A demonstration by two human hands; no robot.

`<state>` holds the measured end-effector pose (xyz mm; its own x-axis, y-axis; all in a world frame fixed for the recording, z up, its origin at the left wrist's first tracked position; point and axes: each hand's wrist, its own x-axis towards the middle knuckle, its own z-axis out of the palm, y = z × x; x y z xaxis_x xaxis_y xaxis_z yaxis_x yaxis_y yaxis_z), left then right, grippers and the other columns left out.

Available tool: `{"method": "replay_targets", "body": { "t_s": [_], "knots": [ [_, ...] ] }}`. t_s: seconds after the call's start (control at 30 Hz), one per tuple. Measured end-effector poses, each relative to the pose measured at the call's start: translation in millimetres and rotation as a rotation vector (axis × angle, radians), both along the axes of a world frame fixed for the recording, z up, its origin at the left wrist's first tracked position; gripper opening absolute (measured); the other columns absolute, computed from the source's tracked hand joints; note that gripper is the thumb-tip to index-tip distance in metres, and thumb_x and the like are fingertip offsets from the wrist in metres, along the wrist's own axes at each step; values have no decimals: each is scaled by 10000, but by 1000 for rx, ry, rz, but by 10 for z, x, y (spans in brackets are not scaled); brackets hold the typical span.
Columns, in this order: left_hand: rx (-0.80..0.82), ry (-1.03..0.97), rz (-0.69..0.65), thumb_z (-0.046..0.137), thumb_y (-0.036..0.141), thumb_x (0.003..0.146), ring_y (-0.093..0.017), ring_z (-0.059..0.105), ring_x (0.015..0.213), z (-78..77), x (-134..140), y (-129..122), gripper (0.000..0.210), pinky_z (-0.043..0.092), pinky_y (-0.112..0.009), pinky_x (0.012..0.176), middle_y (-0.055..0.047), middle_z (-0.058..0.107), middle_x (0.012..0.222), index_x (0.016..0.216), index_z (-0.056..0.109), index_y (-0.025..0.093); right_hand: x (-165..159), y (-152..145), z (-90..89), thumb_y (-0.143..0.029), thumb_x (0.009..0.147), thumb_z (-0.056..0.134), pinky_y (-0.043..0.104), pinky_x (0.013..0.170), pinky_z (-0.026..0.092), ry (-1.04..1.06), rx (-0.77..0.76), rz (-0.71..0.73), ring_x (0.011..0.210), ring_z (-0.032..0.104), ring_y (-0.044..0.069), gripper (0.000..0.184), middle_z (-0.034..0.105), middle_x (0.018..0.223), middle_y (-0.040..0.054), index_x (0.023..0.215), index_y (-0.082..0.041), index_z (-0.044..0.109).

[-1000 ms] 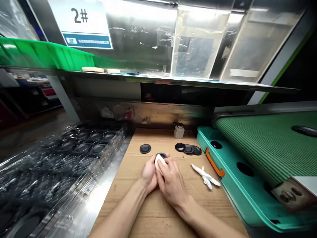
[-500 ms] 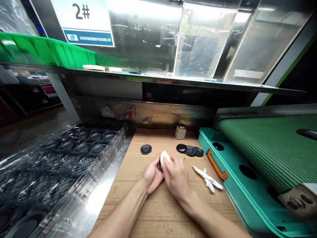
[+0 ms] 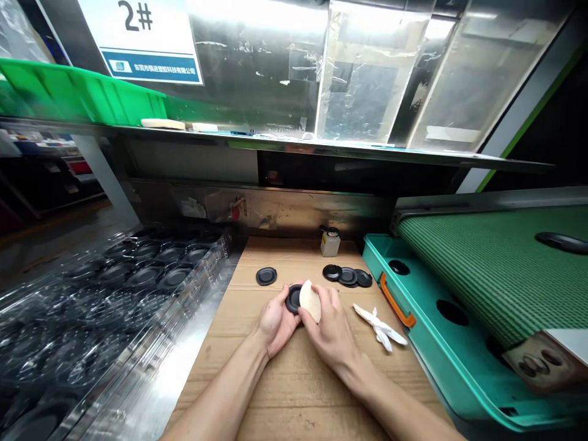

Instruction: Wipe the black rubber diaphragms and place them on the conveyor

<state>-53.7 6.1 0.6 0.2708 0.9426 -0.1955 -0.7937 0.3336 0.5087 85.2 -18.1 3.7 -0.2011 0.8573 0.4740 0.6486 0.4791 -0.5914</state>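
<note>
My left hand (image 3: pixel 277 321) holds a round black plastic lid (image 3: pixel 293 299) above the cardboard sheet (image 3: pixel 285 392), gripping it at its left and lower edge. A cream-coloured sponge pad (image 3: pixel 311 301) is pinched in my right hand (image 3: pixel 331 327), and it overlaps the lid's right side. Beyond my hands, a single black lid (image 3: pixel 266 276) lies on the cardboard. To the right of it, several overlapping black lids (image 3: pixel 348 277) form a short row. A crumpled white cloth or glove-like strip (image 3: pixel 380 326) rests right of my right hand.
Clear plastic trays (image 3: pixel 138 331) filled with black lids stand on the left. A small jar (image 3: pixel 330 242) sits at the cardboard's back edge. On the right are a teal bin (image 3: pixel 452 373) with an orange handle and a green conveyor belt (image 3: pixel 514 257). A metal shelf (image 3: pixel 294 146) crosses above.
The sponge pad has tilted and shifted right, uncovering more of the black lid in my left hand. My right hand has opened its grip angle slightly. The whole view has drifted a little.
</note>
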Motion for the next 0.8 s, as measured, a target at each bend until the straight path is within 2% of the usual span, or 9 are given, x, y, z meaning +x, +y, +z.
{"method": "replay_targets", "body": {
  "t_s": [0.13, 0.27, 0.4, 0.57, 0.7, 0.8],
  "knots": [
    [-45, 11, 32, 453, 315, 954, -267, 616, 1111, 16, 2, 10, 290, 466, -437, 987, -169, 627, 1217, 1162, 553, 140, 131, 25, 50, -298, 820, 642, 364, 950, 473, 25, -106, 139, 1069, 570, 223, 436, 577, 1142, 86, 1235, -215, 537],
    [-32, 30, 22, 459, 319, 952, -269, 613, 1114, 18, 28, 1, 289, 467, -444, 984, -173, 628, 1213, 1161, 555, 144, 192, 72, 65, -345, 868, 602, 370, 966, 469, 6, -192, 176, 1094, 593, 219, 458, 615, 1219, 62, 1312, -271, 519],
    [22, 61, 24, 478, 329, 947, -265, 602, 1125, -2, 62, -14, 296, 468, -429, 990, -158, 626, 1222, 1152, 585, 146, 104, 128, 15, -334, 933, 497, 360, 965, 477, 17, -123, 105, 1101, 605, 219, 383, 631, 1229, 71, 1304, -252, 545],
    [40, 68, 30, 493, 299, 943, -250, 600, 1130, -24, 78, -31, 269, 464, -395, 1004, -143, 641, 1207, 1118, 619, 138, -68, 114, 1, -320, 960, 425, 346, 901, 514, -144, -58, 5, 1064, 631, 240, 435, 635, 1213, 121, 1374, -197, 479],
    [38, 105, 42, 472, 296, 953, -255, 597, 1136, -13, 90, -39, 287, 470, -405, 1001, -155, 657, 1175, 1104, 633, 112, -107, 157, 19, -317, 974, 381, 347, 881, 522, -209, 1, -145, 1042, 641, 250, 439, 658, 1166, 132, 1378, -166, 465],
    [36, 122, 55, 481, 285, 951, -248, 594, 1146, -8, 99, -37, 270, 467, -393, 1010, -150, 657, 1181, 1091, 640, 117, -113, 195, 6, -325, 977, 358, 355, 833, 538, -272, 43, -111, 1032, 645, 262, 448, 628, 1227, 138, 1389, -174, 448]
  ]
}}
